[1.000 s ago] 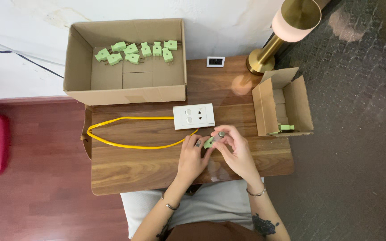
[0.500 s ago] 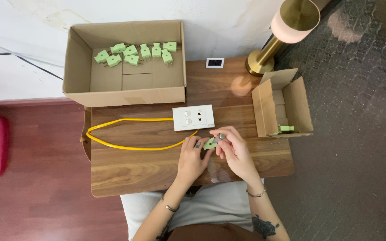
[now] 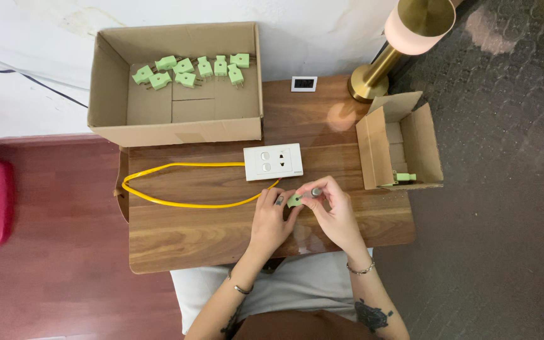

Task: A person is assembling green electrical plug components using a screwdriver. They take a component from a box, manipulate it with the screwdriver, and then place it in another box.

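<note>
My left hand (image 3: 271,217) and my right hand (image 3: 334,211) meet over the wooden table (image 3: 177,236), just in front of a white socket plate (image 3: 272,162). Between their fingertips sits a small light-green plug (image 3: 294,201), which both hands pinch. A yellow cable (image 3: 177,186) loops left across the table from the plate and comes back toward the plug. Whether the cable joins the plug is hidden by my fingers.
A large open cardboard box (image 3: 174,129) at the back left holds several green plugs (image 3: 187,69). A small open box (image 3: 401,145) at the right holds one green plug (image 3: 405,177). A brass lamp (image 3: 404,38) and a small white display (image 3: 304,83) stand behind.
The hands stay in the same place on the plug; only the fingers have shifted slightly.
</note>
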